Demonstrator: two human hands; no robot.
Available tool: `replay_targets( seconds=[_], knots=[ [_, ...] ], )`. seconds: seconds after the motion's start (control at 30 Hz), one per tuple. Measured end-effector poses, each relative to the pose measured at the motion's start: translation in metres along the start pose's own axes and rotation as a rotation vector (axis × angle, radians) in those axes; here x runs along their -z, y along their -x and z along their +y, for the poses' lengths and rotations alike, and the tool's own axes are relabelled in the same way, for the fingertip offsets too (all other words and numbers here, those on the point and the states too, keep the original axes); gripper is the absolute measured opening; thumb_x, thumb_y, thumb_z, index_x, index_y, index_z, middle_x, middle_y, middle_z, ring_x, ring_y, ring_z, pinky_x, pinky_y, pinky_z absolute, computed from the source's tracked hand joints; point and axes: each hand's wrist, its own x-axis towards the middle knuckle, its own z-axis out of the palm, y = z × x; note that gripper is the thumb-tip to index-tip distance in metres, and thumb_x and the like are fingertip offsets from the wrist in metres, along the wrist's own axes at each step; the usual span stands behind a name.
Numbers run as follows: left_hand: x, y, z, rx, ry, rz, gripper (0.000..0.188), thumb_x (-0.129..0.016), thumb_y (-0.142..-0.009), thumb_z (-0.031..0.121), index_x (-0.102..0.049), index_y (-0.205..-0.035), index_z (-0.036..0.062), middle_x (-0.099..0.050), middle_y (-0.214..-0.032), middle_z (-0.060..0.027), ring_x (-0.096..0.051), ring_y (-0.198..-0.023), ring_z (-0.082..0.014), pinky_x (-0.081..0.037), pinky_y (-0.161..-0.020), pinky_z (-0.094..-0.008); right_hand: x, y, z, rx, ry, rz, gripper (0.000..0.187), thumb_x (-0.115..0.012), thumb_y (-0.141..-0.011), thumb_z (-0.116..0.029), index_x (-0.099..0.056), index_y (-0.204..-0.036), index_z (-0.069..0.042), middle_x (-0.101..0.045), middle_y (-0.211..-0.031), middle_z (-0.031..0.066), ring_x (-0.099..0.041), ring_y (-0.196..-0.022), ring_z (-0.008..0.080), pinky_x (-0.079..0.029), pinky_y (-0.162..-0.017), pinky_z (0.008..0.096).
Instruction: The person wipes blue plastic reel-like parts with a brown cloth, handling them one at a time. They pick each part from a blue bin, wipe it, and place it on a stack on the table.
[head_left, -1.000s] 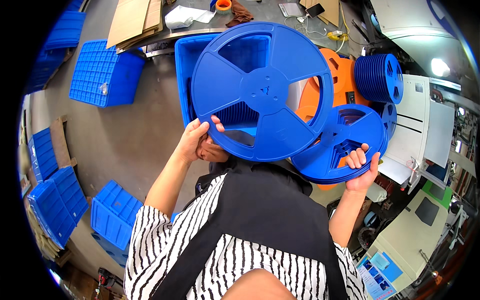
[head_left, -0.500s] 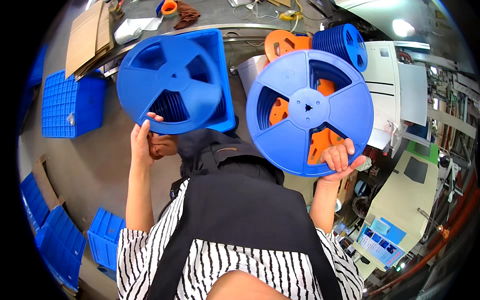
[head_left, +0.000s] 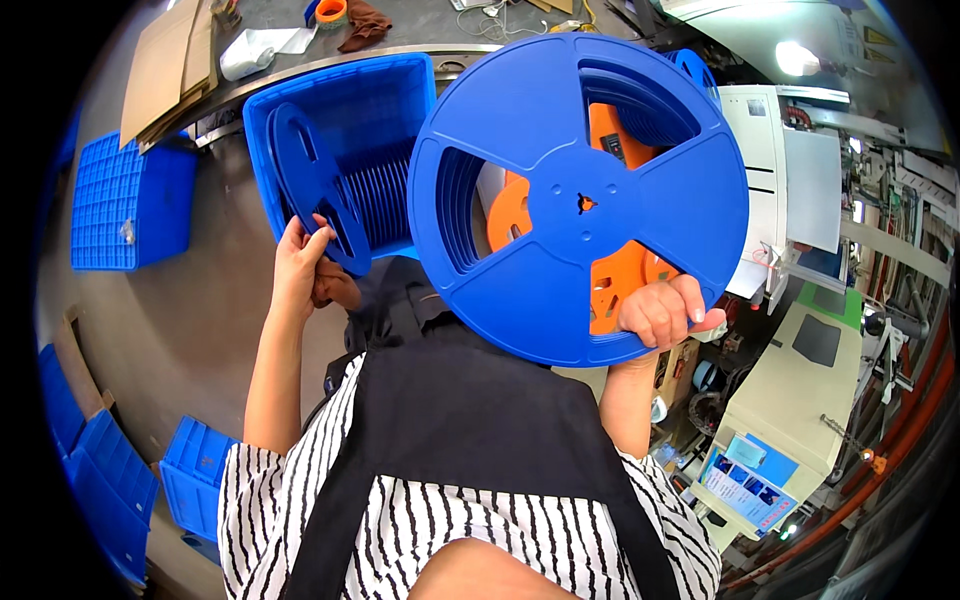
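My left hand (head_left: 303, 265) pinches the lower edge of a blue reel disc (head_left: 318, 185) with window cutouts. That disc stands nearly edge-on in a deep blue crate (head_left: 385, 95), beside a row of similar blue discs (head_left: 380, 205). My right hand (head_left: 668, 315) is wrapped round the lower right rim of several blue reel discs (head_left: 500, 110) stacked face to face. They are raised in front of me, and orange reel parts (head_left: 612, 285) show through their windows. My left fingertips are partly hidden behind the disc.
A grey worktable (head_left: 420, 25) holds cardboard sheets (head_left: 160, 75), an orange tape roll (head_left: 330, 12) and a brown cloth (head_left: 365, 28). Blue crates (head_left: 130, 200) stand on the floor at left. A cream machine (head_left: 795, 380) is at right, and another blue reel (head_left: 697, 75) sits behind my stack.
The left disc has turned from face-on to edge-on and lowered into the crate, uncovering the row there. The right stack has come closer and shifted left, looking larger.
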Motion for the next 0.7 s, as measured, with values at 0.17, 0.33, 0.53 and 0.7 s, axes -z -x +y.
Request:
replay_targets(
  seconds=[0.17,0.33,0.53,0.7],
  knots=[
    [-0.005,-0.001,-0.008,0.016,0.006,0.04,0.011,-0.063,-0.09,0.013,-0.056,-0.096,0.008,-0.051,-0.074,0.0043,-0.039,-0.056,-0.0015,-0.032,-0.048,-0.0177,-0.004,-0.007,0.006,-0.01,-0.002,0.035,0.031,-0.063,-0.094,-0.034,-0.051,-0.09,-0.005,-0.041,-0.048,-0.0062,-0.037,-0.036,0.0017,-0.027,-0.036,0.0166],
    [0.017,-0.006,-0.026,0.043,-0.002,0.146,0.012,-0.058,-0.093,0.018,-0.054,-0.095,0.0078,-0.059,-0.083,-0.0015,-0.044,-0.056,-0.0044,-0.033,-0.043,-0.0187,-0.003,-0.011,0.013,-0.042,0.073,0.185,0.025,-0.066,-0.092,-0.023,-0.049,-0.086,-0.006,-0.041,-0.047,-0.0049,-0.037,-0.037,0.0027,-0.028,-0.038,0.0184],
    [0.064,0.002,-0.054,0.08,0.024,0.192,0.01,-0.054,-0.094,0.015,-0.052,-0.102,0.0087,-0.058,-0.089,-0.0024,-0.054,-0.069,-0.009,-0.047,-0.057,-0.021,0.039,-0.014,0.04,-0.267,0.396,0.412,0.045,-0.069,-0.085,-0.049,-0.049,-0.092,-0.008,-0.04,-0.047,-0.008,-0.037,-0.039,0.0027,-0.027,-0.04,0.018],
    [0.081,0.024,-0.063,0.05,-0.121,0.307,0.005,-0.052,-0.094,0.011,-0.051,-0.098,0.0089,-0.058,-0.081,-0.0007,-0.048,-0.052,-0.0057,-0.038,-0.042,-0.021,0.108,-0.033,0.101,-0.57,0.302,0.461,0.053,-0.065,-0.085,-0.054,-0.055,-0.096,-0.003,-0.036,-0.051,-0.0052,-0.034,-0.046,0.0061,-0.025,-0.044,0.0208]
  ],
)
